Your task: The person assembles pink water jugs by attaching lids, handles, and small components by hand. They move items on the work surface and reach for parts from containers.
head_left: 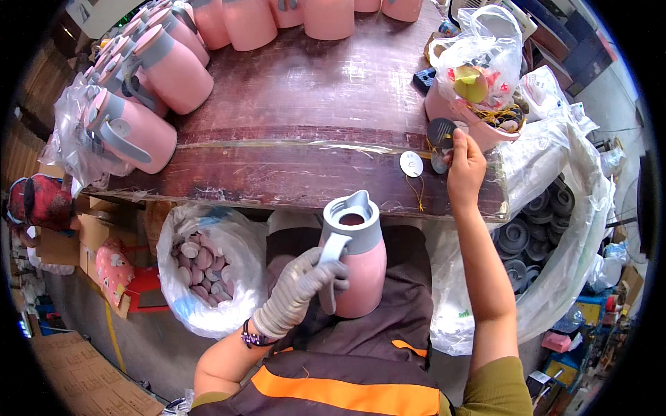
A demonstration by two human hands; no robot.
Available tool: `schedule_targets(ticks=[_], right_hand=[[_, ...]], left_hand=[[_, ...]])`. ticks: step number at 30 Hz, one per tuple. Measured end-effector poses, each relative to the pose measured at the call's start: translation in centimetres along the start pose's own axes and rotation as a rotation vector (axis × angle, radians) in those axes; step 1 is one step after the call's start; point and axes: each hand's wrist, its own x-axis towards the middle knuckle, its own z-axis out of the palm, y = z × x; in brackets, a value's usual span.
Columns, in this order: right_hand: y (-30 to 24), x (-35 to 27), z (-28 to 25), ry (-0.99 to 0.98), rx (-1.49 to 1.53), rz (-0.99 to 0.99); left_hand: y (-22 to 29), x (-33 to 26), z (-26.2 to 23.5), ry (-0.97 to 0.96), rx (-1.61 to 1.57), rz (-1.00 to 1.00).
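Note:
My left hand, in a grey-white glove, is closed round the grey handle of a pink vacuum jug. The jug stands upright at my lap, its grey spout up and its mouth uncovered, dark reddish inside. Over the table's right front part, my bare right hand pinches a round black hang tag between thumb and fingers. Just below that tag shows a greyish disc, partly hidden by the hand. A round white tag with a yellow string lies on the table beside it.
Finished-looking pink jugs crowd the table's left and far edges. A pink container of strung tags stands at the right. Below are a bag of pink lids and a bag of grey round parts.

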Motion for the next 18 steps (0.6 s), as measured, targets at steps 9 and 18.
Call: schedule_targets(ticks=[9,18], right_hand=[[-5.2,-17.5,1.1,-0.243,0.546,0.677],[-6.6,-20.5,1.7,-0.426,0.676,0.802]], left_hand=[[-1.2,1.3,-1.0,-0.034,0.26,0.077],[-1.3,1.6,-1.4,-0.149,0.756,0.292]])
